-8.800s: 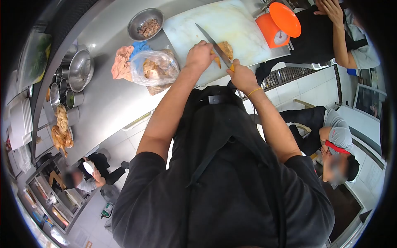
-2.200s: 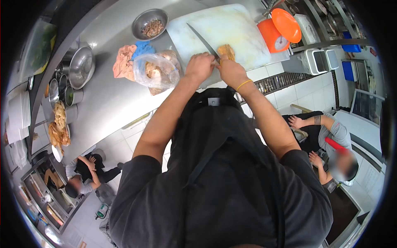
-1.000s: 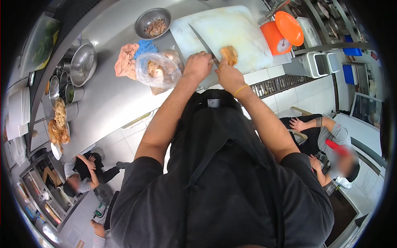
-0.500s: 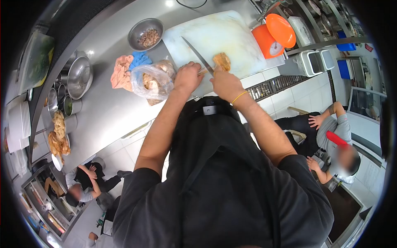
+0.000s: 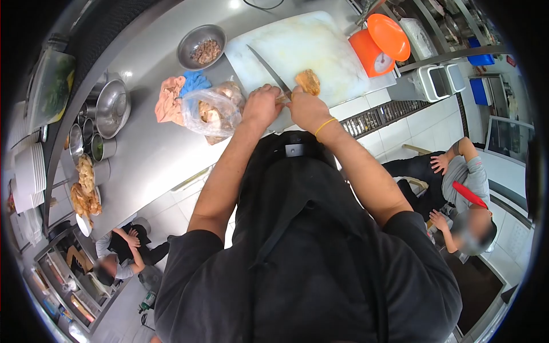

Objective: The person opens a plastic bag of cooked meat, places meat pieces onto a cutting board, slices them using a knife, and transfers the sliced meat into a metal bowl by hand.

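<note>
My right hand (image 5: 307, 111) is closed round the handle of a long kitchen knife (image 5: 267, 69), whose blade points away and to the left over the white cutting board (image 5: 286, 37). Close beside it, my left hand (image 5: 262, 107) has its fingers curled down at the board's near edge, on a small pale piece of food (image 5: 281, 99) that they mostly hide. The knife's heel lies right by these fingertips. A golden-brown chunk of what looks like cooked meat (image 5: 308, 83) rests on the board just beyond my right hand.
Left of the board are a metal bowl of chopped pieces (image 5: 207, 52), a clear plastic bag of food (image 5: 211, 113), and pink (image 5: 170, 102) and blue cloths (image 5: 195, 82). An orange scale (image 5: 370, 54) stands at right. Co-workers sit at lower left (image 5: 128, 246) and right (image 5: 457, 183).
My right hand and the knife have shifted slightly left, closer to my left hand. The left hand stays nearly in place. The golden-brown chunk lies where it was.
</note>
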`<state>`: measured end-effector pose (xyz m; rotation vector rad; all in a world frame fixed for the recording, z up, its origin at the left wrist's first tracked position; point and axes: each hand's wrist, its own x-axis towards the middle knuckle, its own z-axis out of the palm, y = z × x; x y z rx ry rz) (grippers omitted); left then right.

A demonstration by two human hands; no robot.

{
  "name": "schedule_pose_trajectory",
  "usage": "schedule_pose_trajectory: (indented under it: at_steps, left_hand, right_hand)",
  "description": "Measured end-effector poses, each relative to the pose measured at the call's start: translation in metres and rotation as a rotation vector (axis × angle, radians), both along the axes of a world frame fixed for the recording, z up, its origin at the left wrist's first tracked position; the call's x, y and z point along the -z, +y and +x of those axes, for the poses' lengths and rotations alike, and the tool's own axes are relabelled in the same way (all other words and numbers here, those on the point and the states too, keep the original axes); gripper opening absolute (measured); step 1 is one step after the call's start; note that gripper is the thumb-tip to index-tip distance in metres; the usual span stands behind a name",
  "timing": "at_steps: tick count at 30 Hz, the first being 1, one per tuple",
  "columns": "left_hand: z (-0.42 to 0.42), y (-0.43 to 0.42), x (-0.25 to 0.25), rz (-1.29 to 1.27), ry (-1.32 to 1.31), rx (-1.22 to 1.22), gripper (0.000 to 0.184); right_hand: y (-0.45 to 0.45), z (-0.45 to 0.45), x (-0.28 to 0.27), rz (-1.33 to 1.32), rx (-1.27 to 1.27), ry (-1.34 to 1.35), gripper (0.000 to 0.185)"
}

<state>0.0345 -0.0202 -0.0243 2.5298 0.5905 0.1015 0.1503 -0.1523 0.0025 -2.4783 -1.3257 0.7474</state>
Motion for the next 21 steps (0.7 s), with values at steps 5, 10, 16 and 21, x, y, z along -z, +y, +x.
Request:
schedule_pose_trajectory:
  at_steps: [5, 10, 16, 21]
  left_hand:
    - [-0.006, 0.003, 0.003, -0.024, -0.01, -0.016, 0.024]
    - [-0.006, 0.007, 0.012, -0.036, -0.036, 0.015, 0.018]
    - [-0.001, 0.0, 0.02, -0.007, -0.097, -0.015, 0.019]
    - [0.001, -0.009, 0.022, -0.021, -0.132, -0.084, 0.021]
  right_hand:
    - [-0.005, -0.018, -0.025, -0.058, 0.049, 0.045, 0.037]
    - [0.006, -0.019, 0.013, -0.008, 0.099, 0.041, 0.039]
    - [0.0, 0.003, -0.007, -0.026, 0.013, 0.017, 0.039]
    - [-0.004, -0.003, -0.033, -0.096, -0.009, -0.022, 0.036]
